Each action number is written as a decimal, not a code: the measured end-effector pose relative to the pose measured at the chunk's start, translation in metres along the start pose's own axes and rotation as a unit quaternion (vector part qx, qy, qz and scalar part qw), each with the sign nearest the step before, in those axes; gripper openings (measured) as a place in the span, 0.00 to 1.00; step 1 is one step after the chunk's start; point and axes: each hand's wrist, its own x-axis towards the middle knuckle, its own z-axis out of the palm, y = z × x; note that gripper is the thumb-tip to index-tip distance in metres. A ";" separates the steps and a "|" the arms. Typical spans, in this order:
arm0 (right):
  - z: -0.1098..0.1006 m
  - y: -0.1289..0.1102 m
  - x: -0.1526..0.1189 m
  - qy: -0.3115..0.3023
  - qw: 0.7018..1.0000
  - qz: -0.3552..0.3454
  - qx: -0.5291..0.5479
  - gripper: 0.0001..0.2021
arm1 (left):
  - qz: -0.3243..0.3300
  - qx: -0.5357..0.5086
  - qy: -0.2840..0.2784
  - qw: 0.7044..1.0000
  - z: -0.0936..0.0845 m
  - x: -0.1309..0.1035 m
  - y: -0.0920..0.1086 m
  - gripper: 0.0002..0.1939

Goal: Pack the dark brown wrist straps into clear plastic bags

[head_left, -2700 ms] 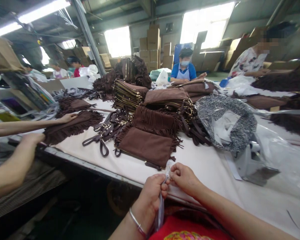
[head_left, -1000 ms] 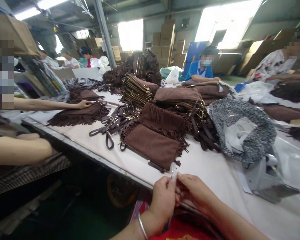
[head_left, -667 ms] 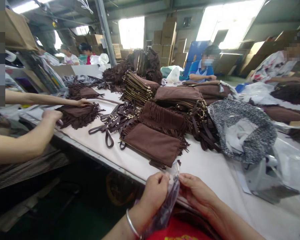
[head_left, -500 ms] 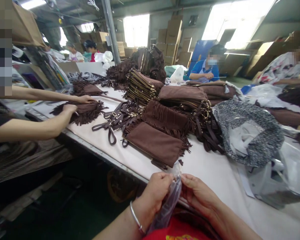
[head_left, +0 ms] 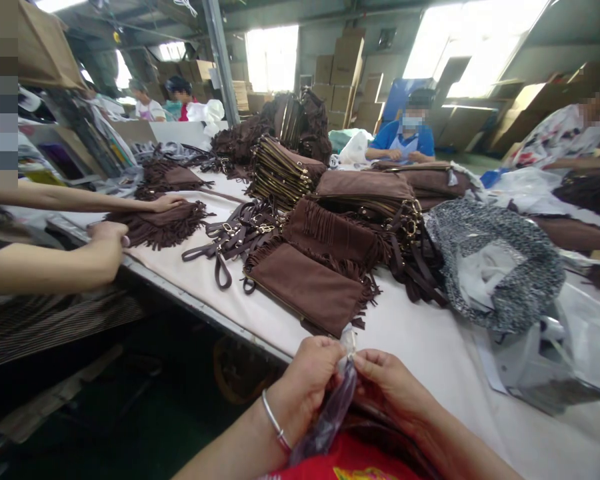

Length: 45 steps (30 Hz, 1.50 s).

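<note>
Low at the table's near edge, my left hand (head_left: 316,370) is closed on a gathered, see-through plastic bag (head_left: 336,403) with something dark showing through it. My right hand (head_left: 387,380) pinches the same plastic at its bunched neck, thumb against fingers. A pale crumpled end of the plastic sticks up between both hands. Just beyond them lies a flat brown fringed pouch (head_left: 307,283) with a zip along its near side. Behind it rests another fringed pouch (head_left: 330,233). Dark wrist straps (head_left: 240,230) with metal clasps lie in a heap to the left.
Stacked brown pouches (head_left: 285,173) with gold zips stand mid-table. A grey speckled knitted item (head_left: 500,267) with white stuffing lies right, beside clear plastic (head_left: 555,360). At left, a co-worker's hands (head_left: 167,202) rest by a fringed pouch (head_left: 165,227). Other people sit across the table.
My hands have come slightly closer together at the plastic's neck, which looks more tightly bunched. The left co-worker's nearer hand has drawn back leftward from the fringed pouch.
</note>
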 end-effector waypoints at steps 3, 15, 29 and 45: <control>-0.002 0.003 0.004 0.034 0.996 -0.016 -0.076 0.20 | 0.007 0.074 0.032 0.997 0.000 0.000 0.006 0.07; 0.009 -0.005 0.006 0.119 0.952 -0.035 -0.279 0.08 | 0.310 0.476 0.074 0.820 0.006 -0.021 -0.010 0.14; 0.000 -0.001 -0.001 0.023 1.000 -0.016 0.004 0.14 | 0.241 0.403 0.105 0.876 -0.002 -0.029 -0.024 0.08; -0.016 0.004 0.008 -0.009 0.999 0.001 0.033 0.18 | -0.028 0.023 -0.040 0.999 0.006 -0.022 -0.029 0.17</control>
